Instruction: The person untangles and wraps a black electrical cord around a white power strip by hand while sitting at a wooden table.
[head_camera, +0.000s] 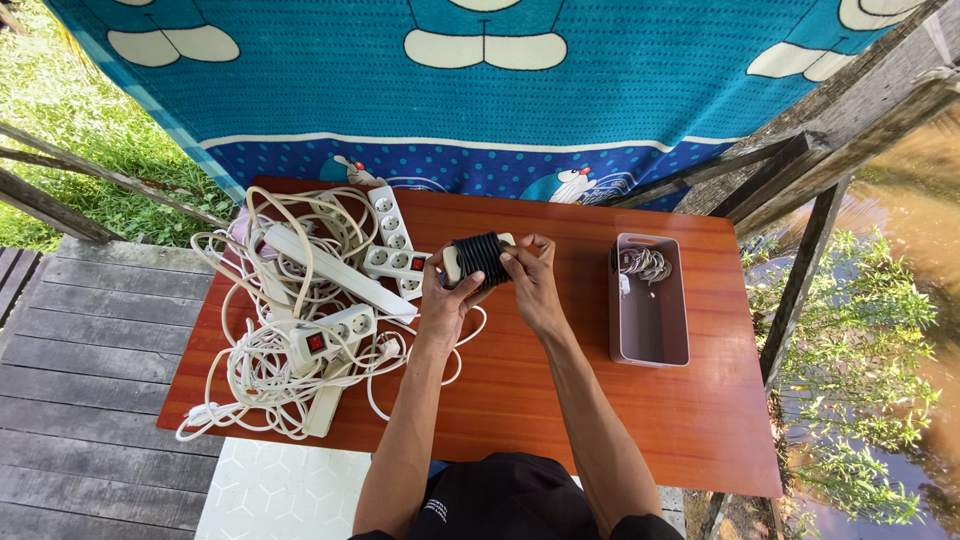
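Both hands hold one white power strip (450, 264) above the middle of the red-brown table (560, 400). A black cord (479, 257) is wound in tight turns around the strip's middle. My left hand (443, 298) grips the strip from below and the left. My right hand (531, 283) holds its right end, fingertips on the black coil. A white cable hangs from the strip down to the table near my left wrist.
A tangled heap of white power strips and cables (300, 310) covers the table's left part. A pinkish-grey rectangular bin (650, 340) stands at the right with coiled ties (645, 263) in its far end. A blue patterned cloth (480, 90) hangs behind; wooden decking lies to the left.
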